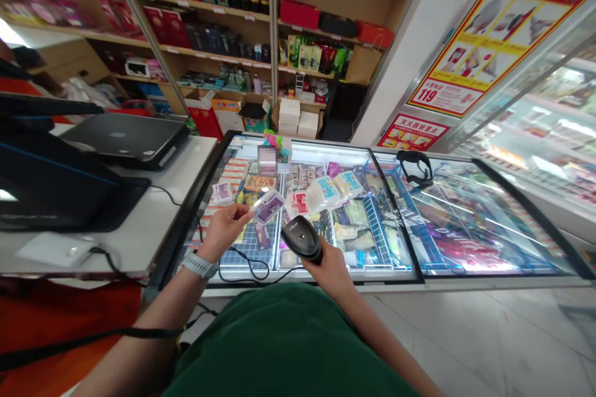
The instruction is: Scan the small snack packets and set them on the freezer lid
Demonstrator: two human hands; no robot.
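Pinched by one corner in my left hand (224, 231) is a small clear packet with a purple label (269, 206), held above the glass freezer top. My right hand (333, 268) is wrapped round a black handheld barcode scanner (302, 237), its head tilted toward the packet. A similar purple-labelled packet (222, 192) lies on the glass to the left. Beyond the scanner lie a red-labelled packet (298, 203) and two white bags with blue labels, one bag (325, 192) nearer than the other bag (349, 183). The scanner's black cable (251, 267) loops across the glass.
A glass-topped chest freezer (405, 270) spans the front, with a black strap-like device (415, 169) on it. At left, a white counter (184, 198) carries a black cash drawer or box (125, 136) and a dark terminal (51, 180). Stocked shelves (209, 53) stand behind.
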